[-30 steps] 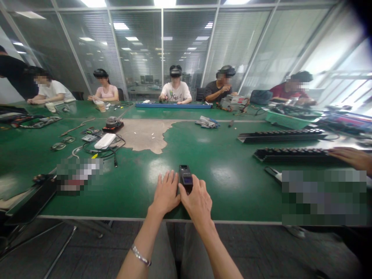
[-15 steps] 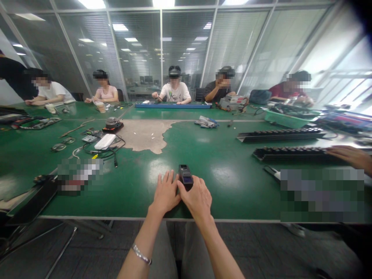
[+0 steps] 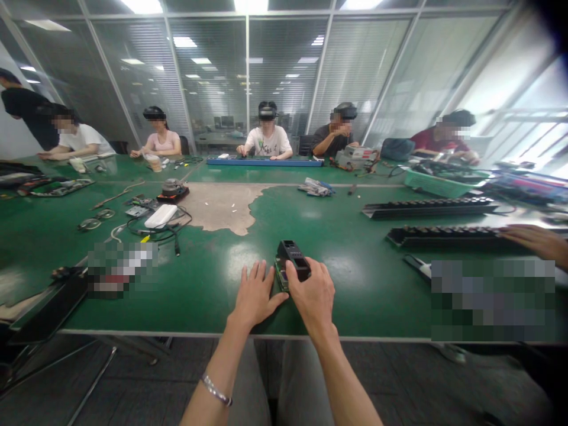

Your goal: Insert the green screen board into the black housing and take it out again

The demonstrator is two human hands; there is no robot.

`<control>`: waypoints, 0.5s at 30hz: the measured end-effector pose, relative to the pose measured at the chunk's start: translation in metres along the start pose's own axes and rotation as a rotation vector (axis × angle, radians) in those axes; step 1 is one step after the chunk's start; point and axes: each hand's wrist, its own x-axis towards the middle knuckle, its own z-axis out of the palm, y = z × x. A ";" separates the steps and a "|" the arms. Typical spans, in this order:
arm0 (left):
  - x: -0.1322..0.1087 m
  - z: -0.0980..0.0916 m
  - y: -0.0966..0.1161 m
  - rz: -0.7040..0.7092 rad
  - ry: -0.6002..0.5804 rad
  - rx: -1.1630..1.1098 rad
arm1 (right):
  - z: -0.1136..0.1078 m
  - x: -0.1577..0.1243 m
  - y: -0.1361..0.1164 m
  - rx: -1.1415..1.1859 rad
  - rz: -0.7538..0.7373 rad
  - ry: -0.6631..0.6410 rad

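Observation:
Near the table's front edge, a black plastic housing (image 3: 290,249) with small openings in its top is between the thumb and fingers of my right hand (image 3: 315,296). It is tilted and shifted to the right of a green circuit board (image 3: 280,277), whose left edge shows along it. Whether the two still touch, I cannot tell. My left hand (image 3: 254,296) lies palm down with fingers spread, just left of the board. Its thumb points toward the board's near end. My right palm hides the near part of the housing.
To the left lie a white box (image 3: 161,216) with cables, and an orange-and-black part (image 3: 173,192). Long black rails (image 3: 444,235) are at the right, a co-worker's hand (image 3: 532,235) on one. Grey gloves (image 3: 316,187) and a green basket (image 3: 444,180) stand farther back. Several people sit opposite.
My right hand has moved right and lifted the black housing sideways, and the green circuit board now shows at its left. My left hand stays put, its thumb stretched further right.

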 end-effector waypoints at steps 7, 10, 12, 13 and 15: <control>0.000 -0.001 0.000 0.000 -0.003 0.005 | -0.012 0.003 0.049 -0.100 0.054 0.071; 0.001 -0.001 0.001 -0.003 -0.014 0.013 | -0.007 -0.003 0.063 -0.149 0.091 0.044; 0.001 -0.002 0.001 -0.007 -0.021 0.018 | -0.004 -0.006 0.067 -0.175 0.113 0.019; 0.001 -0.002 0.001 -0.008 -0.023 0.020 | -0.002 -0.007 0.068 -0.185 0.120 0.008; 0.001 -0.003 0.002 -0.007 -0.022 0.020 | 0.000 -0.008 0.068 -0.196 0.128 -0.007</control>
